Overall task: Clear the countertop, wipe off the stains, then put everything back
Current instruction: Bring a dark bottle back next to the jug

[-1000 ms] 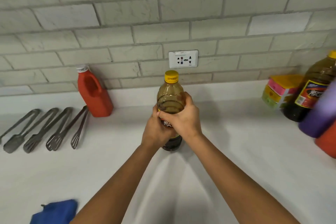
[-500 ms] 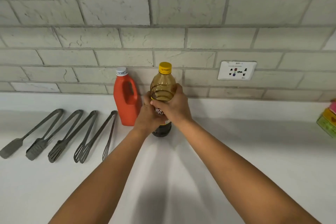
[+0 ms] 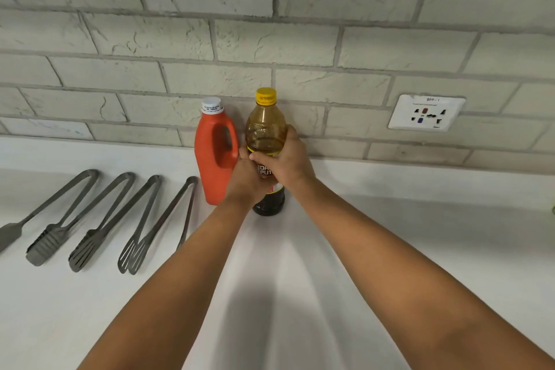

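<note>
A brown bottle (image 3: 266, 123) with a yellow cap and dark liquid stands upright on the white countertop (image 3: 390, 249), close to the brick wall. Both hands wrap its middle: my left hand (image 3: 246, 179) grips it from the left and my right hand (image 3: 289, 159) grips it from the right, covering most of the label. A red jug (image 3: 211, 171) with a white cap and a handle stands right beside the bottle on its left, almost touching my left hand.
Several grey metal tongs (image 3: 90, 225) lie side by side on the counter to the left. A white wall socket (image 3: 426, 112) sits on the brick wall at the right.
Both hands have carried the brown bottle leftward and toward the wall until it stands beside the red jug. The items at the right edge have left the view.
</note>
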